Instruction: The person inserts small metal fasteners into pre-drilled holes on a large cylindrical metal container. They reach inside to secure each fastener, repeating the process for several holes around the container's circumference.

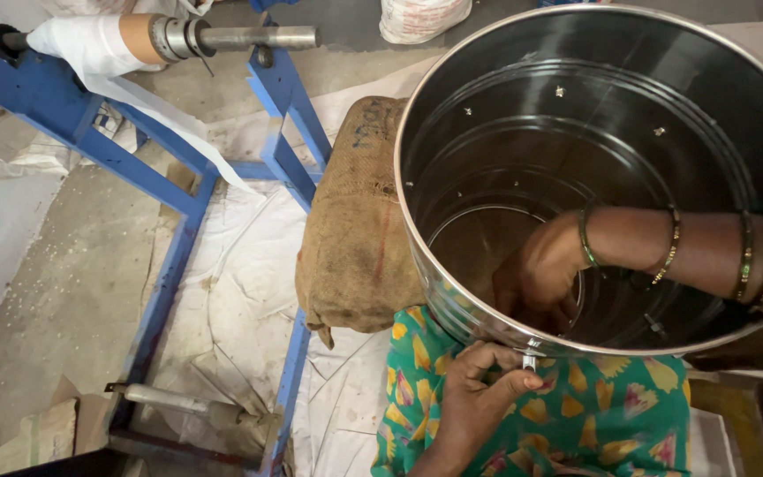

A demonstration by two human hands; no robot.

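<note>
Your 2 hands work a large shiny steel drum [487,132] resting on your lap.

Your right hand [536,278] reaches deep inside the drum from 3 o'clock; whether its fingers are spread or pressed together, you cannot tell. Your left hand [479,389] at 6 o'clock pinches a small metal fitting [530,359] under the rim, thumb against fingers. A brown burlap sack [355,221] lies at 9 o'clock beside a blue metal frame [169,190].

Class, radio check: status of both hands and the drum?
Right hand inside large shiny steel drum, grip hidden. Left hand pinching small metal fitting under rim. Brown burlap sack alongside.
</note>
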